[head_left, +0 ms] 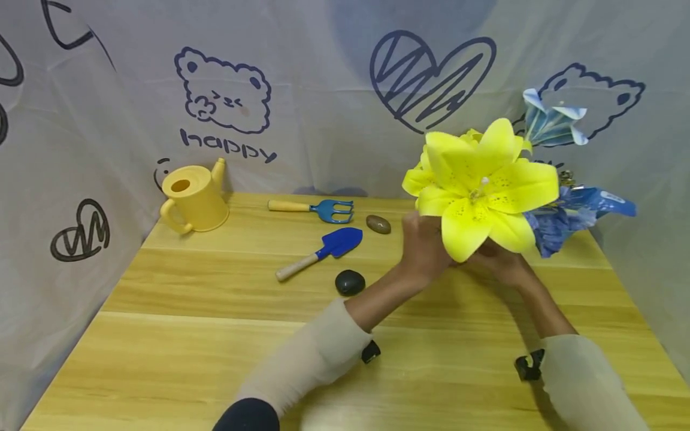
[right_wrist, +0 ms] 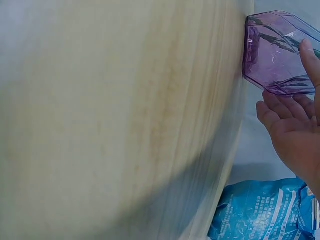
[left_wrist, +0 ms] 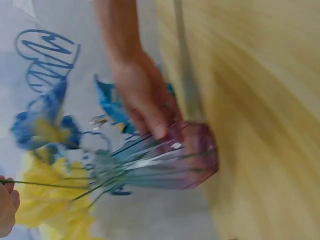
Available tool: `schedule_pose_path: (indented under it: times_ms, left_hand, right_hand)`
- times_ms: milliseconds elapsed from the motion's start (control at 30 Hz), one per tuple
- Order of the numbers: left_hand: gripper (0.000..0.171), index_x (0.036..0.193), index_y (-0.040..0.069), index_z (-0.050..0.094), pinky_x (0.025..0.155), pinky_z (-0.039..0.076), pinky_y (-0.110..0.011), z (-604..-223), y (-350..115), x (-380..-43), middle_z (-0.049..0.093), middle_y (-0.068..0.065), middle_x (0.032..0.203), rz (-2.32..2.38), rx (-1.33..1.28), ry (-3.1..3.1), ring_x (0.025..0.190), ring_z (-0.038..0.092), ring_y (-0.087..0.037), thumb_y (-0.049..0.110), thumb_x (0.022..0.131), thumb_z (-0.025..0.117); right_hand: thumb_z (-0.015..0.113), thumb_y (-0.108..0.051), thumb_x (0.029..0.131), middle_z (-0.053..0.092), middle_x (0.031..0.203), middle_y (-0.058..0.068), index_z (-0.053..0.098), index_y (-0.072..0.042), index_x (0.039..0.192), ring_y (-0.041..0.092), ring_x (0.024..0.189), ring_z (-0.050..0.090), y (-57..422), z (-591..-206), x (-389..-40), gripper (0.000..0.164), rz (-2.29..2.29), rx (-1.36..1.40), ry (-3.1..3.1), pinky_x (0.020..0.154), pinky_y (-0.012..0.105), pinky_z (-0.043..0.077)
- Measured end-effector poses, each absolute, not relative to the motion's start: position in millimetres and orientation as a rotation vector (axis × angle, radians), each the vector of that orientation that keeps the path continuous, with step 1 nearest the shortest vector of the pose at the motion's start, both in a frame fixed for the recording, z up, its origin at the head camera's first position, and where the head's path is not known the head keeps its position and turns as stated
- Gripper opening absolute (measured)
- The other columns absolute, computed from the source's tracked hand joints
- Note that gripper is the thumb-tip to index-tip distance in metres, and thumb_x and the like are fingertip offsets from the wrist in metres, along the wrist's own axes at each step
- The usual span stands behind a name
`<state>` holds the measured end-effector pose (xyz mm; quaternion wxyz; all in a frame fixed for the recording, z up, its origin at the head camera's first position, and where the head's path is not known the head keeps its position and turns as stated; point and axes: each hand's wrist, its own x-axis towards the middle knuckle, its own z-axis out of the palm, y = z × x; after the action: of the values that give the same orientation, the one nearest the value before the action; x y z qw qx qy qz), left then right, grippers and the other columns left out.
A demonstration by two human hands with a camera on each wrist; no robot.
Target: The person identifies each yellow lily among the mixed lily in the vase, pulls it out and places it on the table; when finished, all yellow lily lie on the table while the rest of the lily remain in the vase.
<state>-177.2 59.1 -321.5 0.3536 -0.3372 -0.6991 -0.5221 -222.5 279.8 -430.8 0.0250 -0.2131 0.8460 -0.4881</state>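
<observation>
A clear glass vase with a purple-tinted base [left_wrist: 200,155] stands on the table, with green stems inside. My right hand [right_wrist: 300,135] grips the vase around its side, thumb on one face and fingers on the other. At the edge of the left wrist view, my left hand [left_wrist: 6,210] pinches a thin green flower stem [left_wrist: 50,185] that runs to the vase's mouth. Large yellow lilies [head_left: 474,191] and blue flowers [head_left: 552,120] spread above the vase. In the head view the lilies cover the vase and parts of both hands, the left hand [head_left: 426,248] and the right hand [head_left: 498,262].
A blue packet with white print [right_wrist: 265,210] lies beside the vase. Left of it are a brown stone [head_left: 378,224], a black stone [head_left: 350,282], a blue trowel [head_left: 342,241], a blue hand fork [head_left: 329,211] and a yellow watering can [head_left: 199,200]. A drawn-on cloth [head_left: 318,90] hangs behind.
</observation>
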Motion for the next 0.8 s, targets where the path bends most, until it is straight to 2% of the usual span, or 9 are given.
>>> schedule_pose_path:
  times_ms: [67,100,167,233,300,367,500,567,800]
  left_hand:
    - [0.012,0.071,0.000,0.057,0.055,0.041,-0.010,-312.6,47.5,-172.2,0.056,-0.007,0.058,-1.409,-0.878,-1.761,0.053,0.054,-0.006,0.004,0.082,0.058]
    - [0.006,0.077,0.000,0.058,0.062,0.043,-0.011,-306.3,41.1,-169.0,0.059,-0.007,0.067,-1.382,-0.863,-1.735,0.063,0.057,-0.007,0.004,0.082,0.059]
    - [0.011,0.093,-0.005,0.056,0.072,0.046,-0.019,-293.4,25.7,-160.2,0.060,-0.013,0.082,-1.527,-0.907,-1.639,0.078,0.058,-0.011,0.000,0.083,0.056]
    - [0.016,0.100,-0.006,0.055,0.072,0.049,-0.025,-285.7,7.7,-153.1,0.059,-0.014,0.089,-1.622,-0.938,-1.575,0.083,0.058,-0.014,0.000,0.085,0.054]
    - [0.016,0.098,-0.009,0.057,0.063,0.049,-0.026,-283.5,-14.7,-147.7,0.059,-0.014,0.084,-1.640,-0.962,-1.575,0.072,0.057,-0.015,-0.002,0.084,0.054]
    - [0.008,0.088,-0.004,0.062,0.054,0.046,-0.020,-291.9,-40.2,-147.8,0.060,-0.009,0.074,-1.491,-0.938,-1.674,0.061,0.056,-0.010,0.000,0.084,0.057]
    - [0.008,0.084,0.001,0.066,0.057,0.049,-0.018,-312.9,-97.8,-152.4,0.065,-0.005,0.075,-1.273,-0.922,-1.881,0.064,0.061,-0.010,-0.003,0.077,0.064]
    - [0.011,0.085,0.001,0.066,0.064,0.051,-0.020,-320.0,-128.8,-151.6,0.066,-0.006,0.083,-1.214,-0.917,-2.011,0.073,0.064,-0.013,-0.005,0.075,0.065]
    - [0.011,0.085,0.002,0.067,0.057,0.050,-0.018,-355.9,-234.4,-140.3,0.066,-0.004,0.079,-0.903,-0.687,-2.481,0.068,0.063,-0.012,-0.003,0.077,0.063]
  right_hand:
    - [0.061,-0.012,0.083,0.052,0.107,0.015,0.046,-0.006,0.117,0.024,0.096,0.051,279.8,-431.7,-224.1,0.038,-1.531,-0.644,2.610,0.077,0.032,0.045]
    - [0.061,-0.012,0.083,0.053,0.105,0.013,0.046,-0.006,0.117,0.021,0.095,0.051,280.3,-432.2,-225.0,0.037,-1.523,-0.646,2.604,0.076,0.028,0.044]
    - [0.061,-0.011,0.084,0.052,0.106,0.014,0.046,-0.005,0.118,0.015,0.095,0.051,281.2,-432.9,-225.5,0.038,-1.518,-0.633,2.599,0.075,0.020,0.043]
    - [0.059,-0.009,0.085,0.050,0.113,0.014,0.041,-0.004,0.126,0.016,0.103,0.049,281.7,-433.4,-226.1,0.045,-1.541,-0.636,2.552,0.079,0.017,0.041]
    - [0.057,-0.008,0.086,0.046,0.121,0.016,0.036,-0.004,0.131,0.020,0.111,0.045,282.9,-436.2,-229.2,0.050,-1.584,-0.656,2.470,0.083,0.018,0.041]
    - [0.059,-0.010,0.085,0.048,0.118,0.013,0.039,-0.007,0.130,0.021,0.110,0.047,284.1,-439.9,-231.7,0.049,-1.597,-0.654,2.464,0.082,0.019,0.042]
    - [0.060,-0.012,0.084,0.049,0.119,0.010,0.040,-0.009,0.130,0.015,0.110,0.047,286.0,-443.9,-233.9,0.050,-1.600,-0.675,2.479,0.083,0.020,0.042]
    - [0.060,-0.008,0.084,0.049,0.119,0.011,0.041,-0.007,0.130,0.015,0.110,0.047,283.9,-441.8,-231.9,0.050,-1.615,-0.680,2.485,0.082,0.019,0.042]
    - [0.059,-0.006,0.084,0.046,0.123,0.011,0.038,-0.007,0.131,0.013,0.114,0.043,279.7,-435.3,-229.6,0.051,-1.632,-0.638,2.459,0.085,0.017,0.041]
